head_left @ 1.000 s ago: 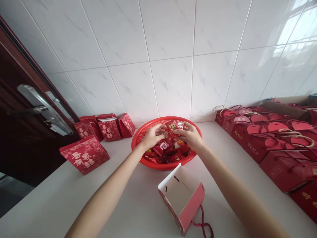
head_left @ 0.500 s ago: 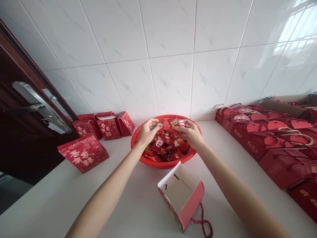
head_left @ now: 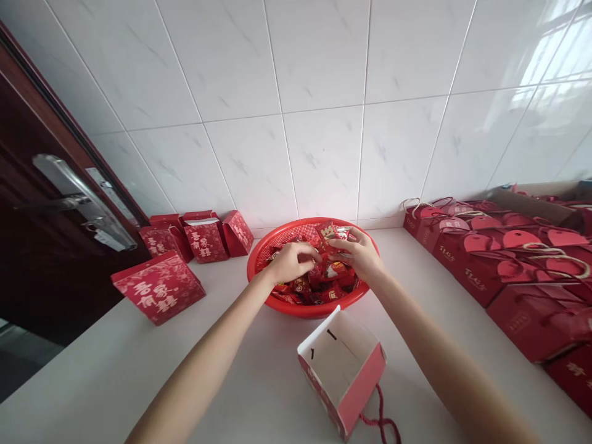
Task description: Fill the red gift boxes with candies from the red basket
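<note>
Head view.

Left hand point(head_left: 296, 262): over the basket's middle, fingers curled and drawn in toward the thumb; whether they grip anything cannot be told.

Right hand point(head_left: 363, 254): at the basket's right side, thumb and fingers pinching a red packet point(head_left: 326, 233) with gold lettering. Packet tilted up, printed face toward the person, lettering slanting; long axis uncertain, fingers covering part. A white-and-red packet point(head_left: 343, 233) shows just beside it, within the same hand.

Basket point(head_left: 319, 312): red, oval, perforated; long axis left to right, filled with wrapped sweets point(head_left: 335, 270).

Box point(head_left: 363, 385): in front of the basket, mouth upward, edges set diagonally, pink side facing near right; red cord point(head_left: 381, 422) trailing from it.

Red cartons point(head_left: 160, 287), four: on the table point(head_left: 250, 382), left of the basket.

Red handled boxes point(head_left: 499, 259): packed together at right, rows running from wall toward the near right.
</note>
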Demonstrator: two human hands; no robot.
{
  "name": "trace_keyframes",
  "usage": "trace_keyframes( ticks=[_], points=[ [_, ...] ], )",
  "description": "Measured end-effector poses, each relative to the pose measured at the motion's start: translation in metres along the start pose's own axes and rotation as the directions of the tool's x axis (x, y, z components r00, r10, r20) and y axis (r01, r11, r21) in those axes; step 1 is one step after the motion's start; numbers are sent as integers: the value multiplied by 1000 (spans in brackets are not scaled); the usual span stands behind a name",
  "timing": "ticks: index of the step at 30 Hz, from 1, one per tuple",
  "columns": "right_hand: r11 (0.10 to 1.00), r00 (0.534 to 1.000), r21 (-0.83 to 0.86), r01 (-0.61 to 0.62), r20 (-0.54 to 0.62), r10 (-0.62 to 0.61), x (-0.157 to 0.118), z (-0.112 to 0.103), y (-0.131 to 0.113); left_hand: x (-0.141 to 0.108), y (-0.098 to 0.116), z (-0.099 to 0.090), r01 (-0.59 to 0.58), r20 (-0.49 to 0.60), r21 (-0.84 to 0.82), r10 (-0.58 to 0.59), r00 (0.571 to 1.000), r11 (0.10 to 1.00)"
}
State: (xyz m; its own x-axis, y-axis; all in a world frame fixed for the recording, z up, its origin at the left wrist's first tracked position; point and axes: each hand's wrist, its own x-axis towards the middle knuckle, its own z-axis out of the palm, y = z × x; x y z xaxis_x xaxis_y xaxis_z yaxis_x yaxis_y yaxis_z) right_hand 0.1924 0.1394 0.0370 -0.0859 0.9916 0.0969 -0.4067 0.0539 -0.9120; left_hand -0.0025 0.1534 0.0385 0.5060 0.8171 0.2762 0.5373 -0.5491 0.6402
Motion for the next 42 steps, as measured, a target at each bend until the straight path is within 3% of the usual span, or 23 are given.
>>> trace_keyframes(
  ticks=[2, 4, 9, 12, 24, 30, 34, 37, 42],
  points=[
    [1000, 1000, 0, 7, 6, -7, 0, 0, 0, -2, 5, 1, 29, 259, -19, -23, 966, 999],
    [1000, 1000, 4, 15, 13, -15, 1, 0, 1, -3, 8, 3, 79, 389, -22, -64, 919, 997],
    [1000, 1000, 3, 21, 20, -21, 2, -1, 3, -5, 15, 3, 28, 488, 91, -69, 870, 995],
    [1000, 1000, -7, 22, 20, -22, 2, -1, 3, -4, 14, 3, 43, 481, 155, -113, 869, 987],
    [1000, 999, -5, 27, 27, -27, 2, -2, 3, -4, 4, 2, 166, 277, 248, -235, 932, 954],
    [1000, 999, -7, 22, 24, -22, 1, -1, 2, -4, -2, 4, 185, 104, 133, -199, 974, 974],
    [1000, 999, 6, 20, 40, -20, 2, -1, 3, 1, -8, 4, 126, -75, -80, -132, 988, 989],
    [1000, 998, 16, 16, 69, -17, 3, -1, 3, 3, -6, 0, 37, -238, -175, -79, 968, 984],
    [1000, 987, 8, -16, 161, 15, -1, -3, -13, -15, 21, -10, -11, -467, -250, -111, 877, 968]
  ],
)
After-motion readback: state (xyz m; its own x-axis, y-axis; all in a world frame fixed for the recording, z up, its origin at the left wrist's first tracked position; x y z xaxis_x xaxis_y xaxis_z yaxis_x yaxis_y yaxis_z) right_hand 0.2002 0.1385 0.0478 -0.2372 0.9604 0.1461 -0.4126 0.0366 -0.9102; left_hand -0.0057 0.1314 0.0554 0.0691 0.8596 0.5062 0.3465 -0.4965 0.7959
